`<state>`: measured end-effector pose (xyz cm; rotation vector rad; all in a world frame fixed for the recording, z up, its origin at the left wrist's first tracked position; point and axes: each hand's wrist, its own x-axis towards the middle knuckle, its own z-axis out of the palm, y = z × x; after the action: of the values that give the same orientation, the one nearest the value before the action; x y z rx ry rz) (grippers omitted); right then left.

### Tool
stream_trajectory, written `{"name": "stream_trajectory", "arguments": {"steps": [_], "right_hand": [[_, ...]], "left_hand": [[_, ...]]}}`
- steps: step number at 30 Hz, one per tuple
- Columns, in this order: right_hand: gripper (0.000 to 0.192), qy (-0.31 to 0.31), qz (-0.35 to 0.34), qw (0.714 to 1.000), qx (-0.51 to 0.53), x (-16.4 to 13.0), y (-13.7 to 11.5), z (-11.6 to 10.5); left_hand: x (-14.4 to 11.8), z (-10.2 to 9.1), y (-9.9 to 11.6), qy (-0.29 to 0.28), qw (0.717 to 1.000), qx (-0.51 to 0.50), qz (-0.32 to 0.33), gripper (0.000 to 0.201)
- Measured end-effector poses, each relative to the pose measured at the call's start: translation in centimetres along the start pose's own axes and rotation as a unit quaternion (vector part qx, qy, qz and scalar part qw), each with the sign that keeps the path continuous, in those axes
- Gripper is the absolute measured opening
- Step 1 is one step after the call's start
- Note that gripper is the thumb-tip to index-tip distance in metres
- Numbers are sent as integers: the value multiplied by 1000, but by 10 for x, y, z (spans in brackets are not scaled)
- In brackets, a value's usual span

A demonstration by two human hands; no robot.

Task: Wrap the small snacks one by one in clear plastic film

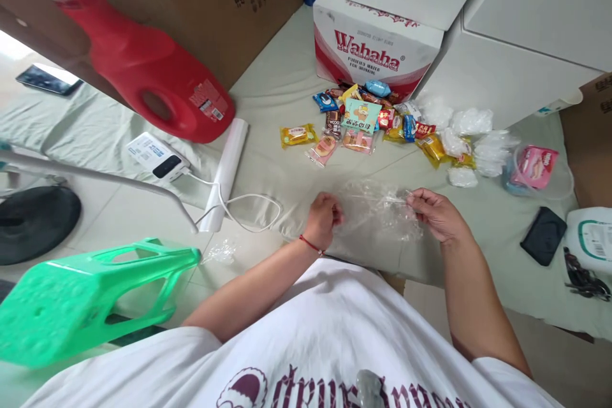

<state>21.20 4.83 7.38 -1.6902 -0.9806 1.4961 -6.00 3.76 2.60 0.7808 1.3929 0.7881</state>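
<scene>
The left hand (pixel 324 218) is fisted on one edge of a thin, crinkled clear plastic bag (pixel 377 213); the right hand (pixel 437 213) pinches the opposite edge, so the bag stretches flat between them, apparently to keep it spread. Beyond the fingers lies a heap of colourful wrapped snacks (pixel 363 118), then a red-and-white cardboard water carton (pixel 373 51).

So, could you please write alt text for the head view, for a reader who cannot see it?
Both hands, left hand and right hand, hold a crinkled clear plastic bag over a pale green cloth. Beyond lie a pile of colourful wrapped snacks and a red plastic jug.
</scene>
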Motion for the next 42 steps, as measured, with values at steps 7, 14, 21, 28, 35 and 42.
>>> {"name": "stream_trajectory", "arguments": {"steps": [7,14,21,28,35,42], "right_hand": [[54,-23,-4,999,-28,35,-8,-25],[40,-11,-77,969,-233,98,-14,-36],[26,155,-249,863,-411,121,-23,-53],[27,199,-399,766,-462,11,-15,-20],[30,-42,-378,754,-535,-21,61,13],[30,-74,-371,807,-454,-72,97,13]], "left_hand": [[31,-32,18,-44,997,69,-15,19],[58,-49,39,31,946,274,169,21],[87,-10,49,57,913,313,256,19],[125,22,44,91,937,281,186,22],[119,17,43,81,941,287,159,19],[93,-12,38,91,902,386,172,14]]}}
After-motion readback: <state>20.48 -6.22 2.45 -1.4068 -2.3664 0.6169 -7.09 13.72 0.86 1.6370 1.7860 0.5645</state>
